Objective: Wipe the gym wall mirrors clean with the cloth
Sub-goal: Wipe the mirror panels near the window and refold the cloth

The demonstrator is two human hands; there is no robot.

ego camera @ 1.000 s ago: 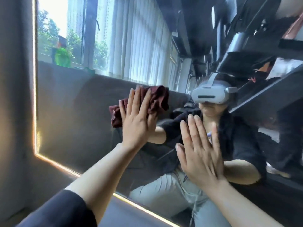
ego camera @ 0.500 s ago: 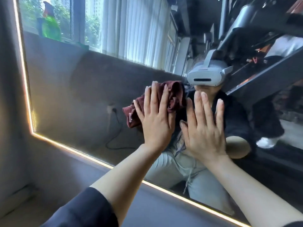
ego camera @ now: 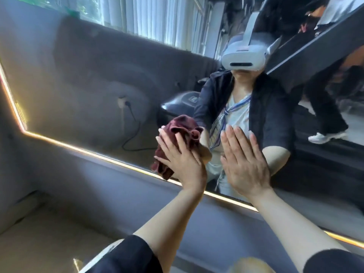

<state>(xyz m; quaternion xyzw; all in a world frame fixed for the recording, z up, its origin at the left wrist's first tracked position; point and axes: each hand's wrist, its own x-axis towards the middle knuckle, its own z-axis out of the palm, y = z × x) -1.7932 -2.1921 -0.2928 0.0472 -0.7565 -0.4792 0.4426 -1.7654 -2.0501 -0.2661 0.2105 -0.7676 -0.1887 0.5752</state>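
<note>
Pressing a crumpled dark red cloth (ego camera: pixel 177 138) flat against the large wall mirror (ego camera: pixel 94 91), near its lit lower edge: left hand (ego camera: pixel 182 162), fingers straight, slightly spread. Right hand (ego camera: pixel 244 162) beside it, flat on glass, fingers straight and together.

Bearing surface: wall mirror (ego camera: pixel 82 79), large glass panel fixed to a grey wall.
Edge: lit strip (ego camera: pixel 94 152) along the mirror's left and lower border, glowing warm yellow.
On the glass, item one: dark red cloth (ego camera: pixel 178 133), bunched, pressed flat to the pane just above the lower edge.
On the glass, item two: left hand (ego camera: pixel 182 160), fingers straight, flat over the cloth.
On the glass, item three: right hand (ego camera: pixel 245 162), palm flat on bare glass, just beside the left hand.
Below: pale floor (ego camera: pixel 39 237) at the foot of the wall.
</note>
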